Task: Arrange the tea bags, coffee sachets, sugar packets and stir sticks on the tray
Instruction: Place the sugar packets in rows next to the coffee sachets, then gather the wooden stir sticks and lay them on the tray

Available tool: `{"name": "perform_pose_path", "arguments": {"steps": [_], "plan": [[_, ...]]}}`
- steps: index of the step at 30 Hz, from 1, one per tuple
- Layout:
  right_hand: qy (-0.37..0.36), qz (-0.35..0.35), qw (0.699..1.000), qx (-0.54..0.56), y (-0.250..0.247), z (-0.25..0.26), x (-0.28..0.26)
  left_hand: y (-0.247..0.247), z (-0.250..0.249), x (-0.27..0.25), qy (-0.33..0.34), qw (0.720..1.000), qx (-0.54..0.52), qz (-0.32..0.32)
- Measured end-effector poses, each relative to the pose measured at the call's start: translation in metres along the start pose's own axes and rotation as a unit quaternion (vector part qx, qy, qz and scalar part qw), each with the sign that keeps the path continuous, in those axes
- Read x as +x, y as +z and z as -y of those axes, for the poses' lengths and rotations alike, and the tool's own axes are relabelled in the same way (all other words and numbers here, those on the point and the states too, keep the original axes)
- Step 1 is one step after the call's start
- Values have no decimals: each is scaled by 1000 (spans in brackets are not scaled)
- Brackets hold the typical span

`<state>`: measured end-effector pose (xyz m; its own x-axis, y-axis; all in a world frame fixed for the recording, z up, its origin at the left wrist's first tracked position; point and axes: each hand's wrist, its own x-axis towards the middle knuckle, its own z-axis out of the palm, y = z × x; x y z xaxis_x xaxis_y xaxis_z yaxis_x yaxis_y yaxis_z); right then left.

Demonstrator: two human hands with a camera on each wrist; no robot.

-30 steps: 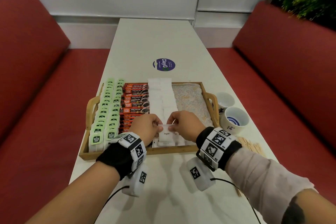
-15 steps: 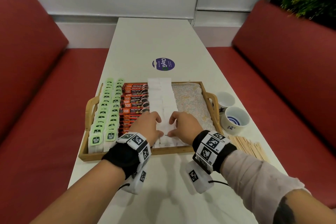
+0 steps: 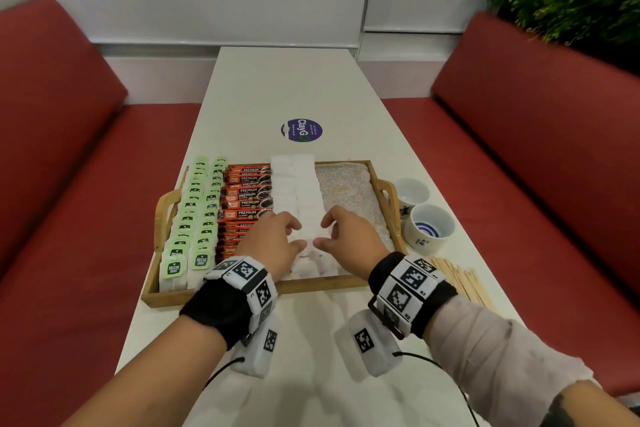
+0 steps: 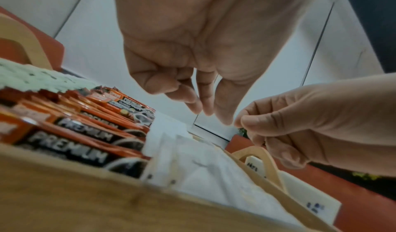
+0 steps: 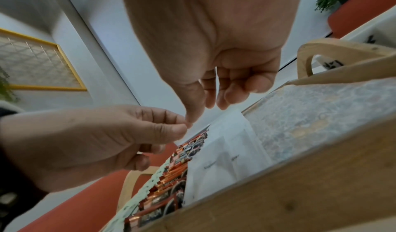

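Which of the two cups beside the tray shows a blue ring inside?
The nearer cup, closest to the stir sticks. The farther cup looks plain white inside.

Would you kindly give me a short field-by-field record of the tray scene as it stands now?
tray: wooden, on the white table
tea bags: two rows, far left
coffee sachets: orange column beside them
sugar packets: two white rows, centre
tray's right section: bare patterned liner
stir sticks: on the table, right of the tray
cups: two, beside the right handle
left hand: empty, above the sugar packets
right hand: likewise
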<state>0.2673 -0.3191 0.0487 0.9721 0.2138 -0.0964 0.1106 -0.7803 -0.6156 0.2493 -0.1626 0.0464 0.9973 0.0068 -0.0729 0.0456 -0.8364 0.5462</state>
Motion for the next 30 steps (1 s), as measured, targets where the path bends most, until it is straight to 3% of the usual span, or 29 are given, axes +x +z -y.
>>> {"name": "perform_pose_path", "arguments": {"steps": [3,9,16,21,25,30], "plan": [[-7,-10,1000,19,-8,-4,-21,9,-18,-12,18,999,-33,-14],[16,-49,998,40,-38,-26,-59,35,-60,-24,28,996,-78,23],[117,-87,989,-6,-73,-81,-89,68,-101,-39,29,984,-81,153],[202,-57,976,-53,-72,-118,-113,91,-119,-46,31,972,-67,225],[231,-37,971,-56,-63,-132,-122,105,-129,-49,17,967,-79,242],[240,-9,969,-50,-53,-135,-125,123,-137,-43,-52,957,-105,265]]}}
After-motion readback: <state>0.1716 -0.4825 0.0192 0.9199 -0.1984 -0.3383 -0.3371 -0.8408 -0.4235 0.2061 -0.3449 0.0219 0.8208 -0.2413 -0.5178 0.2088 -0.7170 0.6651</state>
